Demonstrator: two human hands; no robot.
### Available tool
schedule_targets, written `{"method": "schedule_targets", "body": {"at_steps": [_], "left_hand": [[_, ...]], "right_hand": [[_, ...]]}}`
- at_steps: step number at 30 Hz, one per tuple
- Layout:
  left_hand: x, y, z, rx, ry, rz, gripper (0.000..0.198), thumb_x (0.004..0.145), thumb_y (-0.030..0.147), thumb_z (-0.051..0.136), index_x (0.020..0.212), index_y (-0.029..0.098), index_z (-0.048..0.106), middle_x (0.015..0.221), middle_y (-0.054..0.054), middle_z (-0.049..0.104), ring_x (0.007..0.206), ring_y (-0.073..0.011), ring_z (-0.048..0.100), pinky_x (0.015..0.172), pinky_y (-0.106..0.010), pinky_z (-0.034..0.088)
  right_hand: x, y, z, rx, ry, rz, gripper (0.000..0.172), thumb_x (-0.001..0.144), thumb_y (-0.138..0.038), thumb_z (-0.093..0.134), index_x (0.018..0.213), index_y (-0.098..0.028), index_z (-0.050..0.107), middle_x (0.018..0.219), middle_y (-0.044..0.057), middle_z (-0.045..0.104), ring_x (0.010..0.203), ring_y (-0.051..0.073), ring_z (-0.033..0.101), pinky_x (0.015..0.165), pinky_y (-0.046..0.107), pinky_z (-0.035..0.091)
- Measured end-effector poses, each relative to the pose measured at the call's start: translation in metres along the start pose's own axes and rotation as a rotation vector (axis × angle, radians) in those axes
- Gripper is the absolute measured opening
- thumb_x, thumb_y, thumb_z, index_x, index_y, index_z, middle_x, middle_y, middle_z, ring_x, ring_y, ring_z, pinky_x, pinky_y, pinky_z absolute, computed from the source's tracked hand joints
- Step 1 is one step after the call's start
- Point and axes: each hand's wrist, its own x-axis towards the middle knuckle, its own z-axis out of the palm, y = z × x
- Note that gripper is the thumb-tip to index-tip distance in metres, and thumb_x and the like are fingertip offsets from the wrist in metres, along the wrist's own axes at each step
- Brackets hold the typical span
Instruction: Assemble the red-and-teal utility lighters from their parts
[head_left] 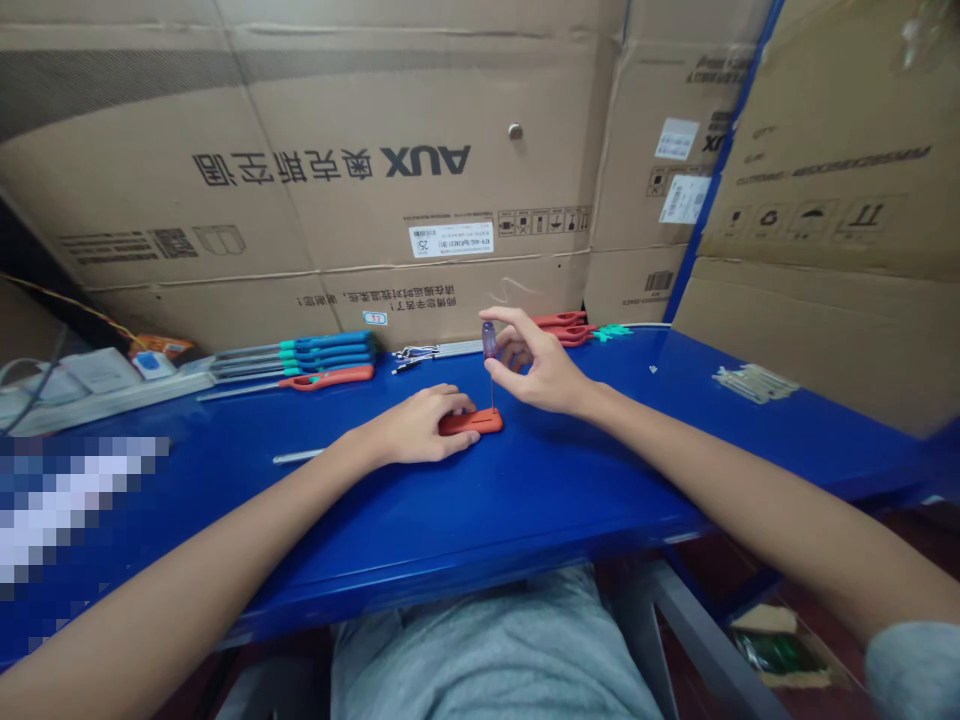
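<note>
My left hand point(418, 423) lies closed over the orange handle point(480, 422) of a tool flat on the blue table point(570, 490), pinning it down; its metal blade point(298, 456) sticks out to the left. My right hand point(536, 365) pinches a small screwdriver point(489, 345) with a purple handle, held upright. Its thin shaft points down onto the right end of the orange handle.
At the table's back lie several tools with blue and teal handles point(330, 350), one orange-handled tool point(330, 378), metal blades point(439, 350), more orange handles point(562, 325) and green bits point(611, 331). Small pale parts point(754, 382) lie at right. Cardboard boxes point(420, 160) wall the back.
</note>
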Motion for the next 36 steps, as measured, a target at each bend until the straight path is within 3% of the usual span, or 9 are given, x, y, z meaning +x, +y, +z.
{"method": "schedule_targets", "body": {"at_steps": [8, 14, 26, 36], "left_hand": [[0.0002, -0.0009, 0.0004, 0.007, 0.003, 0.001, 0.038, 0.087, 0.043, 0.053, 0.110, 0.014, 0.062, 0.100, -0.011, 0.063, 0.093, -0.0250, 0.058, 0.083, -0.036, 0.046], [0.0006, -0.0017, 0.0007, 0.006, 0.004, 0.011, 0.038, 0.087, 0.043, 0.053, 0.108, 0.013, 0.063, 0.098, -0.011, 0.063, 0.092, -0.0249, 0.058, 0.082, -0.036, 0.046], [-0.0010, -0.0010, 0.0001, -0.003, 0.002, 0.000, 0.038, 0.087, 0.042, 0.055, 0.110, 0.013, 0.062, 0.100, -0.011, 0.062, 0.093, -0.0249, 0.058, 0.082, -0.036, 0.046], [0.0013, -0.0003, 0.0001, -0.002, -0.003, 0.004, 0.038, 0.087, 0.042, 0.054, 0.110, 0.012, 0.062, 0.098, -0.011, 0.062, 0.092, -0.0252, 0.057, 0.081, -0.036, 0.046]], "right_hand": [[0.0011, 0.0033, 0.0008, -0.033, 0.020, 0.002, 0.043, 0.082, -0.023, 0.063, 0.120, -0.024, 0.043, 0.081, -0.003, 0.054, 0.063, 0.009, 0.056, 0.056, 0.023, 0.047], [0.0001, -0.0023, 0.0009, -0.040, 0.019, 0.017, 0.044, 0.083, -0.015, 0.056, 0.123, -0.023, 0.040, 0.091, 0.001, 0.059, 0.074, 0.012, 0.060, 0.057, 0.023, 0.047], [0.0009, 0.0010, 0.0006, -0.035, 0.033, 0.010, 0.041, 0.082, -0.022, 0.062, 0.118, -0.024, 0.044, 0.081, -0.003, 0.055, 0.071, 0.011, 0.058, 0.057, 0.022, 0.047], [-0.0002, -0.0020, 0.0015, 0.005, 0.003, 0.012, 0.043, 0.081, -0.015, 0.056, 0.121, -0.023, 0.041, 0.087, -0.001, 0.060, 0.067, 0.010, 0.060, 0.055, 0.022, 0.047]]}}
